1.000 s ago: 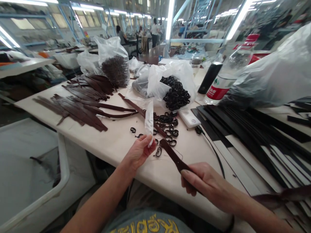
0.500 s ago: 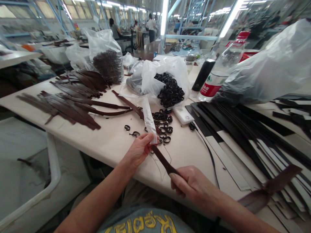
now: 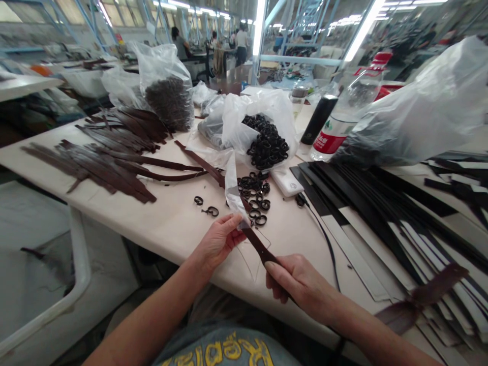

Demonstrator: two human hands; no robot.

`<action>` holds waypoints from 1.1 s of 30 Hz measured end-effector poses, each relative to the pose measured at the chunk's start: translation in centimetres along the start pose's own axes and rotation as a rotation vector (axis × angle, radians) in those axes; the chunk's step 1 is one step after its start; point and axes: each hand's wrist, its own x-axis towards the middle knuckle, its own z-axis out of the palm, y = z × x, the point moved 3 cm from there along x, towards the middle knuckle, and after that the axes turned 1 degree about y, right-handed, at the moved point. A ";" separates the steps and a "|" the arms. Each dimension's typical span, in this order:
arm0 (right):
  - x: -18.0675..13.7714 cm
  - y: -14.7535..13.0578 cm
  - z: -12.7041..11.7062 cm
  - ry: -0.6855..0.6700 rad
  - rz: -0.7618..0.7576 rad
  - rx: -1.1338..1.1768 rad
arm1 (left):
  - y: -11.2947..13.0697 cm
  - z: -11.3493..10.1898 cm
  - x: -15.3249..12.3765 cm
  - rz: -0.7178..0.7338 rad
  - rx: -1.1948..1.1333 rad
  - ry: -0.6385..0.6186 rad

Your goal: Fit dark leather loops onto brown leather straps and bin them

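Observation:
A dark brown leather-like strap [image 3: 257,245] slants between my hands over the front edge of the table. My right hand [image 3: 295,277] is closed round its near part, thumb on top. My left hand [image 3: 221,238] pinches a thin, whitish translucent strip [image 3: 233,192] at the strap's far end; the strip stands up from the fingertips and bends over. Whether those fingers also grip the strap is hard to make out. Just beyond lie several small black loops [image 3: 261,204], with another brown strap [image 3: 202,163] passing behind the strip. Loose threads hang below my left fingers.
Brown straps [image 3: 102,170] are piled at left. A plastic bag of black loops [image 3: 267,145] stands behind. At right are a white power bank [image 3: 286,182] with a black cable [image 3: 324,229], a bottle [image 3: 331,134], and many black and white strips [image 3: 366,203]. A white bin [image 3: 82,259] is at lower left.
My right hand has shifted slightly up and left with the strap. The whitish strip is more bent and twisted now, and my left fingers have opened a little beneath it.

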 end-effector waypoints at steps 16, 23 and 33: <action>1.4 -4.2 3.1 -0.109 -0.158 -0.113 | 3.6 -3.3 -5.8 0.354 0.011 0.119; 2.4 -13.2 9.9 -0.380 -0.343 -0.176 | 6.7 -7.7 -14.9 0.501 0.091 0.219; 2.8 -12.7 20.1 -0.710 -0.365 -0.405 | 7.6 -20.0 -27.8 0.835 -0.271 0.824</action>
